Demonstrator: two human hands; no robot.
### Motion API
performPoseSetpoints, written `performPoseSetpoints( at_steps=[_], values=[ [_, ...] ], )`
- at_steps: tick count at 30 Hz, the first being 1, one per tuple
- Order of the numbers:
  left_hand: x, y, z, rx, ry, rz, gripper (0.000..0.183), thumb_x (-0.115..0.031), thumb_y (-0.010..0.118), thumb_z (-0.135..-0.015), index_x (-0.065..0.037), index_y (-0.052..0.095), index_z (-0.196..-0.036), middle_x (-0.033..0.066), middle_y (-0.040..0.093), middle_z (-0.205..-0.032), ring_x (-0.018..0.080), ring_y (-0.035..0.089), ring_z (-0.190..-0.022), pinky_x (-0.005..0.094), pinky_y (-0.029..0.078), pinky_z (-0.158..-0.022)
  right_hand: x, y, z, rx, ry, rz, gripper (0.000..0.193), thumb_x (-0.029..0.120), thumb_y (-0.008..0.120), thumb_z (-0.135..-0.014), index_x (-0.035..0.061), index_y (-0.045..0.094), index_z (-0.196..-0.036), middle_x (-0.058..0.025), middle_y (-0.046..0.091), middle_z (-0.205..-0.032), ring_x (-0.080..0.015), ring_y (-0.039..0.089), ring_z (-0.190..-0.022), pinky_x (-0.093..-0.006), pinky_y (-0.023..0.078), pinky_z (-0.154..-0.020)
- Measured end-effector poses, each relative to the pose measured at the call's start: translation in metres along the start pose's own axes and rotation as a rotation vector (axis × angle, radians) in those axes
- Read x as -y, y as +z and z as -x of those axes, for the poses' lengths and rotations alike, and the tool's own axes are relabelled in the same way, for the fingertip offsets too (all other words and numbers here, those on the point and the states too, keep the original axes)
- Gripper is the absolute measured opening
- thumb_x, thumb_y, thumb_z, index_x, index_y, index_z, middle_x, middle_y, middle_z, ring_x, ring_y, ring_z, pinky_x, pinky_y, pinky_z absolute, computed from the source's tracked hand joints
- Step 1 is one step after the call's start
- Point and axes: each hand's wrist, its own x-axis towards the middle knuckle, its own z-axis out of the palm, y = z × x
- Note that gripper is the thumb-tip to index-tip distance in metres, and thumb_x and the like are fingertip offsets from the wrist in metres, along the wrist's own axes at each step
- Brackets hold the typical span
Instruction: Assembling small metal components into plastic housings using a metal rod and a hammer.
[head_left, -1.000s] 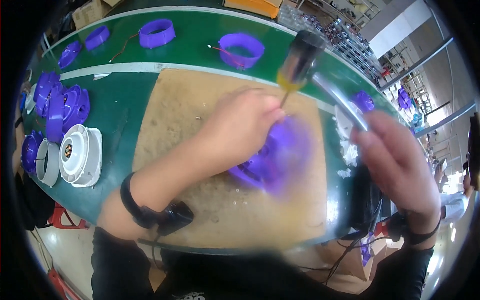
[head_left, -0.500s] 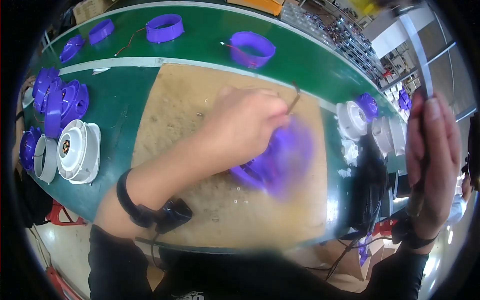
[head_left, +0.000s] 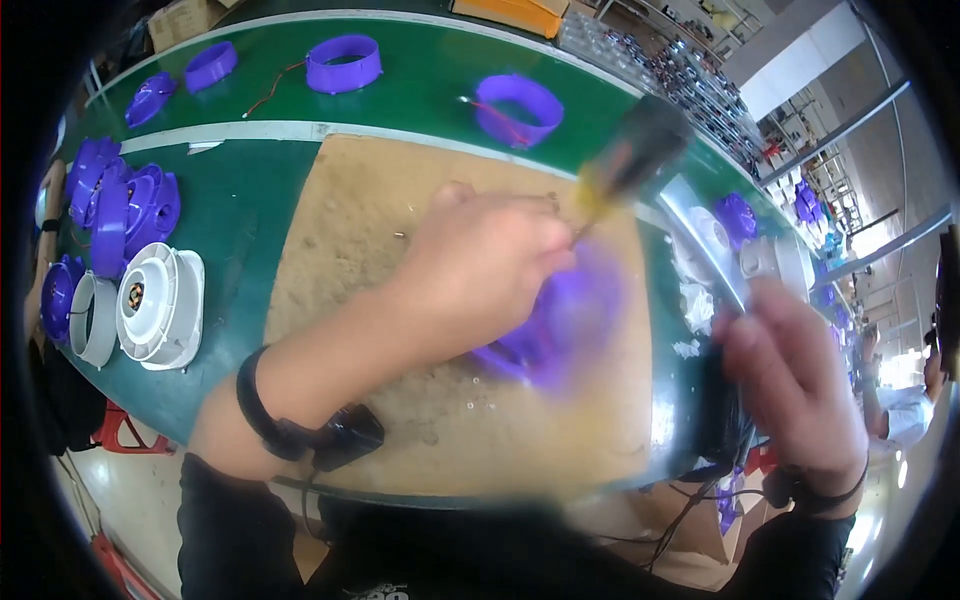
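My left hand (head_left: pixel 490 255) is closed, pinching a thin brown rod (head_left: pixel 583 232) just above a purple plastic fan housing (head_left: pixel 545 335). The housing rests on the brown board, partly hidden by that hand and blurred along its right side. To the right, my right hand (head_left: pixel 795 375) grips a hammer (head_left: pixel 645 150) by its flat silver handle. Its dark head with a yellow face is smeared by motion and is close to the rod's upper end; whether they touch I cannot tell.
A brown board (head_left: pixel 350 210) covers the middle of the green table. White motor housings (head_left: pixel 160 305) and purple parts (head_left: pixel 150 210) stand at left. Several purple rings (head_left: pixel 343 65) lie along the far strip. Small metal bits dot the board. More white parts (head_left: pixel 770 262) are at right.
My right hand has come down and left, swinging the hammer head from the upper right to near the rod. My left hand has stayed almost in place.
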Motion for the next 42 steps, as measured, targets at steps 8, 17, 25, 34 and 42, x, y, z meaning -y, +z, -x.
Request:
performPoseSetpoints(
  at_steps=[8, 17, 25, 34, 42],
  values=[
    [-0.005, -0.003, -0.002, 0.032, -0.014, 0.02, 0.014, -0.016, 0.063, -0.085, -0.006, 0.06, -0.076, 0.0061, 0.06, -0.08, 0.0268, 0.058, -0.081, 0.0397, 0.035, -0.074, 0.004, -0.001, 0.011, -0.062, 0.052, -0.005, 0.024, 0.026, 0.042, -0.102, 0.0045, 0.051, -0.099, 0.0022, 0.045, -0.059, -0.006, 0.037, -0.04, -0.0202, 0.028, -0.037],
    [-0.003, -0.008, -0.001, 0.069, 0.012, 0.065, 0.014, -0.013, 0.063, -0.085, -0.004, 0.06, -0.075, 0.0086, 0.06, -0.077, 0.0267, 0.058, -0.076, 0.0384, 0.039, -0.069, 0.001, -0.003, 0.001, -0.222, 0.011, -0.197, 0.026, 0.027, 0.041, -0.102, 0.003, 0.049, -0.098, 0.004, 0.04, -0.059, -0.0028, 0.033, -0.041, -0.0166, 0.024, -0.037],
    [0.004, -0.049, -0.021, -0.166, -0.241, 0.486, 0.019, -0.017, 0.055, -0.097, -0.001, 0.063, -0.093, 0.0008, 0.063, -0.083, 0.0071, 0.055, -0.077, 0.0235, 0.045, -0.073, -0.177, 0.007, -0.001, -0.146, 0.099, 0.377, 0.015, 0.014, 0.057, -0.094, -0.0008, 0.053, -0.094, -0.0062, 0.054, -0.066, -0.018, 0.05, -0.057, -0.0317, 0.041, -0.055],
    [0.049, -0.051, -0.024, -0.217, -0.363, 0.709, 0.024, -0.028, 0.054, -0.097, -0.006, 0.063, -0.092, -0.0023, 0.057, -0.077, 0.0058, 0.05, -0.074, 0.0213, 0.04, -0.071, -0.155, 0.045, -0.004, -0.08, -0.475, 0.551, 0.031, 0.005, 0.065, -0.079, -0.0003, 0.058, -0.108, -0.0184, 0.058, -0.109, -0.0371, 0.057, -0.096, -0.0431, 0.046, -0.083],
    [0.123, -0.017, -0.001, -0.377, -0.889, 1.058, 0.021, -0.029, 0.05, -0.098, -0.013, 0.053, -0.085, -0.0069, 0.043, -0.066, 0.0046, 0.035, -0.052, 0.0212, 0.025, -0.045, -0.084, 0.076, -0.012, 0.007, -0.958, 0.385, 0.028, 0.015, 0.078, -0.063, 0.0064, 0.059, -0.082, -0.0092, 0.063, -0.1, -0.0252, 0.063, -0.092, -0.0349, 0.051, -0.073]
  ],
)
